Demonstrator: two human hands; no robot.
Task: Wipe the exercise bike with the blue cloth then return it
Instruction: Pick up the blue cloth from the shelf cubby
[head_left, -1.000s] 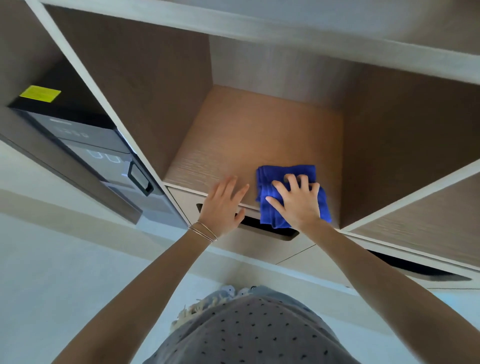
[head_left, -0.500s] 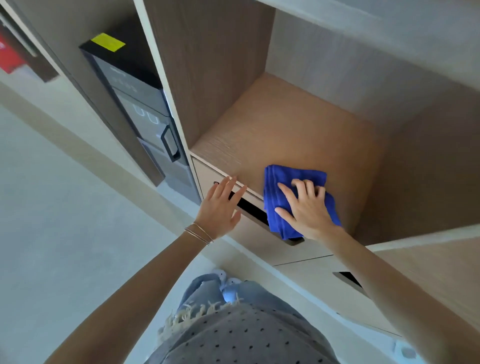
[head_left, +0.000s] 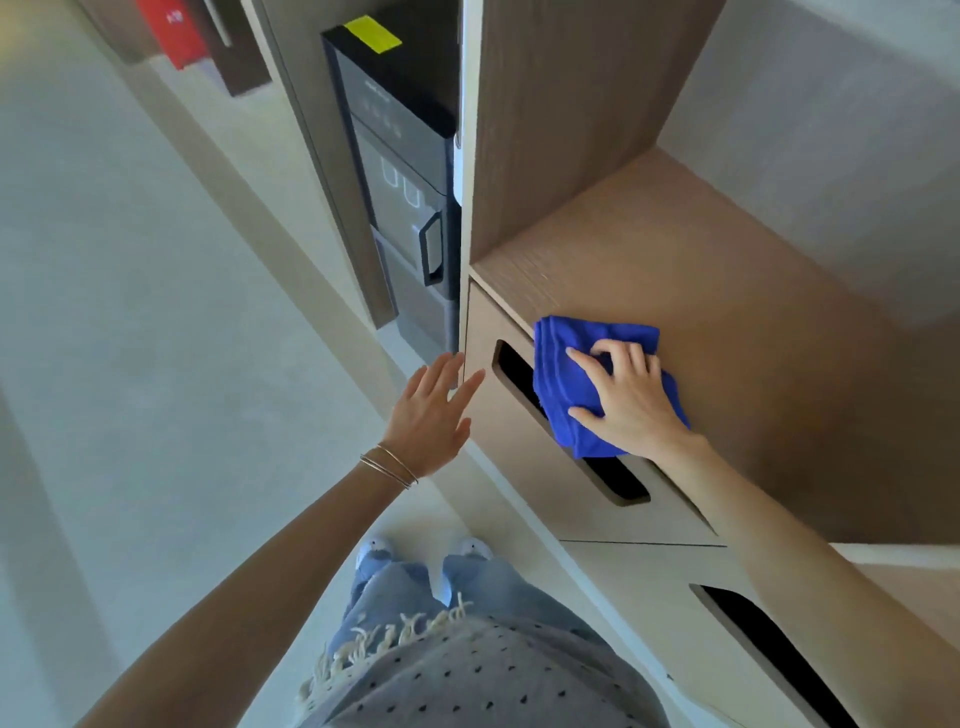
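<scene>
The folded blue cloth (head_left: 563, 374) lies at the front edge of a wooden shelf (head_left: 727, 332), hanging a little over the drawer slot below. My right hand (head_left: 631, 397) is on top of it, thumb and fingers curled onto the fabric. My left hand (head_left: 434, 415) hovers in the air, fingers spread and empty, just left of the drawer front's corner. The exercise bike is out of view.
Below the shelf is a drawer front (head_left: 524, 467) with a dark slot handle, and a second one (head_left: 769, 639) lower right. A black water dispenser (head_left: 400, 171) stands in the niche to the left. Pale floor (head_left: 130, 364) spreads left; my feet are below.
The view swung left and tilted down. My left hand came off the drawer front and drifted left. My right hand stayed on the cloth, fingers curling more.
</scene>
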